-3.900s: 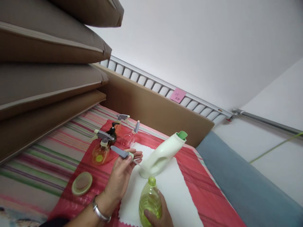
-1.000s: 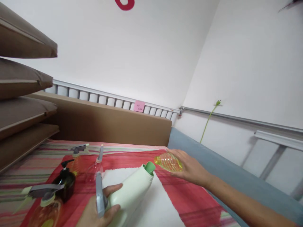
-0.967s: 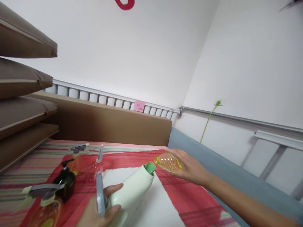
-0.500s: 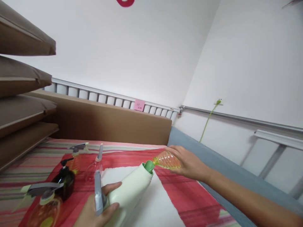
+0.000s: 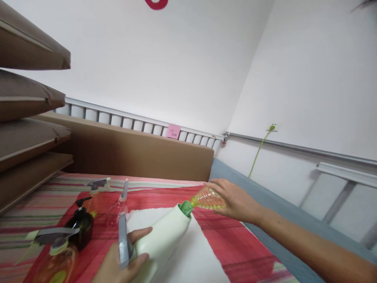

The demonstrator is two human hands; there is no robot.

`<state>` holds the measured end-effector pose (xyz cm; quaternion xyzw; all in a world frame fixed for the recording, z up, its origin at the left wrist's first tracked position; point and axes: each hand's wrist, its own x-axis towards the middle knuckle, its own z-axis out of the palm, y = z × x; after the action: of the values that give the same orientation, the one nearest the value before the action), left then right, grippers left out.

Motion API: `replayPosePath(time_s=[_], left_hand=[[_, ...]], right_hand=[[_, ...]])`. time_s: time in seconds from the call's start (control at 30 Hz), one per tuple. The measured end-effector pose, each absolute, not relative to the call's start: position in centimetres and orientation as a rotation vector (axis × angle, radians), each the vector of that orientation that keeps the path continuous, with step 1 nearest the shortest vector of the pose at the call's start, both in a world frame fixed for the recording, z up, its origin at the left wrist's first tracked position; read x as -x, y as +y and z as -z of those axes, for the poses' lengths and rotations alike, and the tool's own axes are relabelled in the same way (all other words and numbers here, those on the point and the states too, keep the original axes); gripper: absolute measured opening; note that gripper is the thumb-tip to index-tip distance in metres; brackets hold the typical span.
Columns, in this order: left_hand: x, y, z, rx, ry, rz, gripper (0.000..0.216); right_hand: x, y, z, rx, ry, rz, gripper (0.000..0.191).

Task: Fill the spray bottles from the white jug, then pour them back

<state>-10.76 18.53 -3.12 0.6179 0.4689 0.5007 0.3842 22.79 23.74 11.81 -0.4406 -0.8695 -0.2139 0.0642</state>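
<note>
My left hand (image 5: 125, 251) is wrapped round a pale green jug (image 5: 163, 239) with a grey handle, tilted with its wide mouth up and to the right. My right hand (image 5: 232, 202) grips a clear, ribbed plastic bottle (image 5: 210, 197) with a yellow tint. This bottle leans down to the left, its neck at the jug's green-lined opening. Whether liquid is running out of it is hard to make out. Beneath the jug lies a white cloth or paper sheet (image 5: 200, 259) on a red cloth (image 5: 226, 239).
On the left stand a dark pump bottle (image 5: 81, 224), a clear spray bottle (image 5: 57, 259) with yellowish contents, another spray bottle (image 5: 94, 200) and a clear bottle (image 5: 117, 210). Brown cushions (image 5: 26, 137) are stacked at far left. A brown padded board (image 5: 141, 155) closes the back.
Both hands keep their grips, and the bottle's neck stays at the jug's mouth. My right hand and the bottle have shifted only very slightly.
</note>
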Motion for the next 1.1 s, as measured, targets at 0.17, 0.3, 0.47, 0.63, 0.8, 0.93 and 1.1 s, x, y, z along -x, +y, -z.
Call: replayPosePath(time_s=[0.17,0.3,0.47,0.63,0.8,0.93,1.1], left_hand=[[10.7,18.9,4.0,-1.592,1.153,-1.302,0.049],[10.7,18.8,4.0,-1.576,1.150,-1.315,0.048],[10.6,18.6,3.4,-1.580,1.172,-1.294,0.048],[10.2,18.0,2.5,-1.544,1.232,-1.327,0.052],[10.2,17.8,2.3,-1.548,1.233,-1.321,0.052],[10.3,17.9,2.4,-1.561,1.225,-1.326,0.050],[10.2,17.9,2.4,-1.554,1.245,-1.334,0.048]], right_hand=[[-22.8,23.6,-12.2,1.321,-2.625,0.691,0.070],[-22.9,23.7,-12.4,1.311,-2.627,0.716,0.071],[-22.8,23.7,-12.8,1.309,-2.634,0.741,0.071],[-22.7,23.5,-13.1,1.293,-2.641,0.762,0.071],[-22.6,23.5,-13.4,1.276,-2.653,0.794,0.072],[-22.5,23.4,-13.5,1.275,-2.665,0.815,0.072],[-22.5,23.4,-13.5,1.260,-2.669,0.829,0.072]])
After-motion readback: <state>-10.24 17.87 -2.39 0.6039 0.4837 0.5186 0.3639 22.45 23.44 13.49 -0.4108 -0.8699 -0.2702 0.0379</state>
